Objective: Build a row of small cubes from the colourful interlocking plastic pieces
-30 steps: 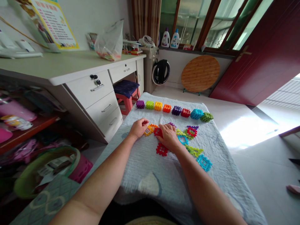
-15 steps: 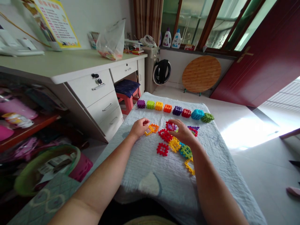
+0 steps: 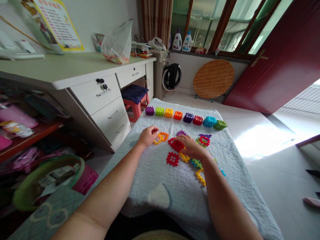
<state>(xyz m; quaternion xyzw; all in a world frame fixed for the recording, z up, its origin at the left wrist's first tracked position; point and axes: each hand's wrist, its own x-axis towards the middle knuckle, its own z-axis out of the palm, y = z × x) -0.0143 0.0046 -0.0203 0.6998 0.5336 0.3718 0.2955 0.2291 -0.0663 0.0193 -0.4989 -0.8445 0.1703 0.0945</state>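
My left hand is at the left of the cloth-covered table, its fingers curled together. Just right of its fingertips lie a yellow lattice piece and an orange open-frame piece; whether it grips either is hidden. My right hand reaches palm down over the red toothed plastic building pieces, fingers closed on a red one. Below it are a yellow piece and a separate red window piece. Partly behind my right wrist are a green piece and a yellow frame.
Along the far side runs a row of assembled cubes, from a purple cube to a green shape. A purple piece and a red frame piece lie nearer. A white desk stands left; a stool is beside it.
My right hand has moved slightly down and closed over the red pieces. The upright-looking red piece by its fingertips is gone from there, showing a purple piece. My left hand stays put.
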